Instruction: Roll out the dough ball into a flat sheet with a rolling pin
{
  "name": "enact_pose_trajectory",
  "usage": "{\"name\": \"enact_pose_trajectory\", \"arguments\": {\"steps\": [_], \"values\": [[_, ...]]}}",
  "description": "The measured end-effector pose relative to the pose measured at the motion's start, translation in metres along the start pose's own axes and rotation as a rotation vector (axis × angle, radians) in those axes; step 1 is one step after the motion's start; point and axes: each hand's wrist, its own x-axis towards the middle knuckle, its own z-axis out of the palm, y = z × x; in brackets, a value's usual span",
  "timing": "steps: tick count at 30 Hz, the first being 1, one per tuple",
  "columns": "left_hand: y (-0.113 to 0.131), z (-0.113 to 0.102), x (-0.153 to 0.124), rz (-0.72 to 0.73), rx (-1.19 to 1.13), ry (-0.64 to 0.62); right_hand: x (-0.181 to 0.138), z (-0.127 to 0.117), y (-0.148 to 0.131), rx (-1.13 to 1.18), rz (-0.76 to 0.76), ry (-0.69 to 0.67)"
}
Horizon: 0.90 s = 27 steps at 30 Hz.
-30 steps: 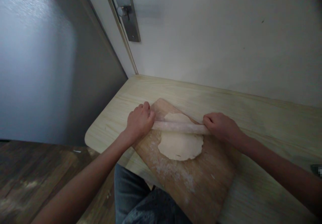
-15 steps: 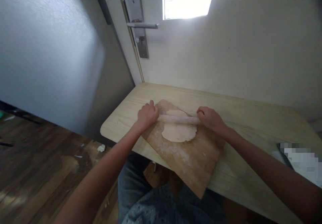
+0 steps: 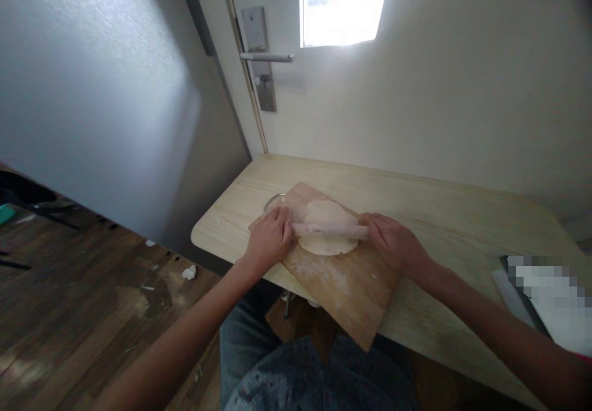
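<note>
A pale rolling pin (image 3: 330, 231) lies across a flat, roughly round sheet of dough (image 3: 326, 248). My left hand (image 3: 271, 238) is closed around the pin's left end, and my right hand (image 3: 393, 241) grips its right end. Under the dough is a wooden board (image 3: 358, 300), set at an angle with one corner jutting past the table's near edge. Flour dusts the board in front of the dough. Beyond my left hand, a metal ring handle (image 3: 272, 200) shows at the board's left corner.
The board rests on a light wooden table (image 3: 444, 214) against a door with a metal handle (image 3: 268, 58). At the right edge lies a dark-edged flat item with a blurred face (image 3: 546, 294). A large grey panel (image 3: 115, 103) stands left. Crumpled white scraps (image 3: 189, 272) lie on the floor.
Both hands have drawn the rolling pin toward me, from the dough's upper part to nearer its middle. The metal ring has come into sight beyond my left hand. The view has shifted slightly.
</note>
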Motion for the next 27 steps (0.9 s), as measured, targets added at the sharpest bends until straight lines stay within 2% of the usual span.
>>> {"name": "enact_pose_trajectory", "arguments": {"steps": [7,12,18,27], "values": [[0.000,0.002,-0.007,0.012,-0.018,0.041,-0.006,0.002,-0.002,0.027,0.049,-0.001],[0.003,-0.001,0.008,0.011,0.023,0.048,0.004,0.007,0.001,0.007,0.124,-0.052],[-0.002,0.004,0.024,-0.003,0.010,0.008,0.018,0.011,0.007,-0.087,0.098,-0.031],[-0.013,0.017,0.049,-0.002,-0.031,-0.038,0.043,0.016,0.018,-0.066,0.112,-0.102]]}}
